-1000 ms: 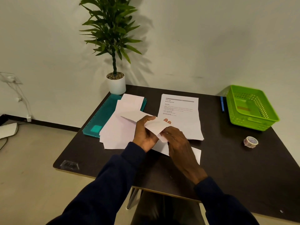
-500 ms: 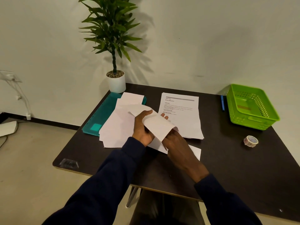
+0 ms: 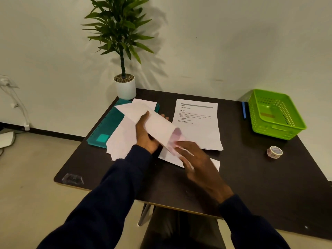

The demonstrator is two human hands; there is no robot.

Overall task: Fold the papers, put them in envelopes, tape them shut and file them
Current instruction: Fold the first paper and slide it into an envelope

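My left hand (image 3: 145,137) grips a white envelope (image 3: 158,124) above the dark table (image 3: 251,177), thumb on top and fingers beneath. My right hand (image 3: 201,168) is blurred at the envelope's lower right end. One of its fingers shows pink through the paper and the others lie in front, pinching that end. A white sheet (image 3: 168,157) lies flat under both hands. Printed sheets (image 3: 197,126) lie just behind, and a pile of white envelopes (image 3: 122,141) rests on a teal folder (image 3: 107,126) at the left.
A green plastic basket (image 3: 276,126) sits at the back right with a blue pen (image 3: 243,110) beside it. A roll of tape (image 3: 274,152) lies to the right. A potted plant (image 3: 125,88) stands at the back left corner.
The envelope has been raised and stretched out long, toward the back left. My right hand has slid back toward me to its lower right end.
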